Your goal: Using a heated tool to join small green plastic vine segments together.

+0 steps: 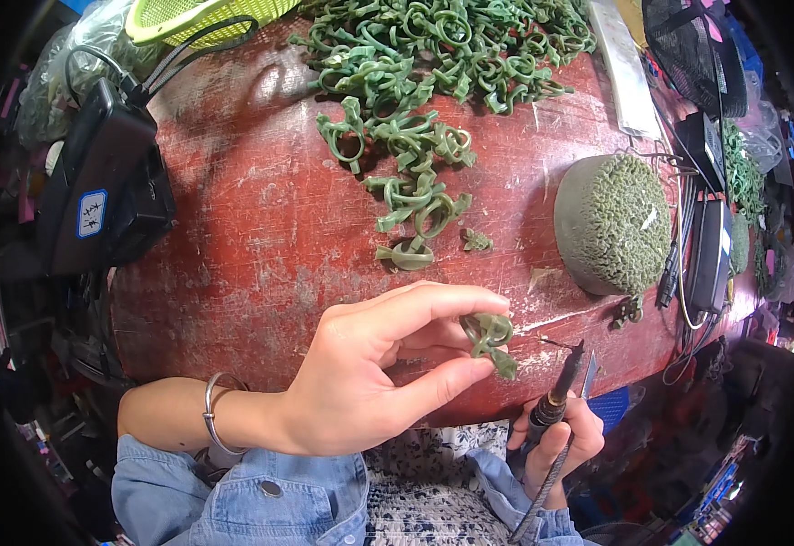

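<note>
- Our left hand (374,369) comes in from the left, thumb and index finger pinched on a small green ring (488,338); the other fingers curl behind.
- That ring sits right at the fingertips, raised at the near side of the red table (260,300): the index finger meets its far side, the thumb its near side, and a pointed end juts out near and right, beyond the thumb tip.
- Our right hand (556,443), to the near right, is wrapped around a black pen-like tool (550,409), its tip directed far.
- The tool's thin wire end bends left toward the ring, just beside it, with a gap between.
- A narrow metal blade (590,373) shows right of the tool; we cannot tell just how it is held.
- A braided cord (542,496) runs from the tool toward the near edge.
- Beyond our left hand, loose green rings (406,255) trail away to a large pile of green rings (451,45) at the far side.
- A small green scrap (477,240) lies right of the trail.
- Farther right stands a round green block (615,223) with a rough, grainy face.
- Over on the left we have a black box (96,182), and a yellow-green basket (201,16) beyond it.
</note>
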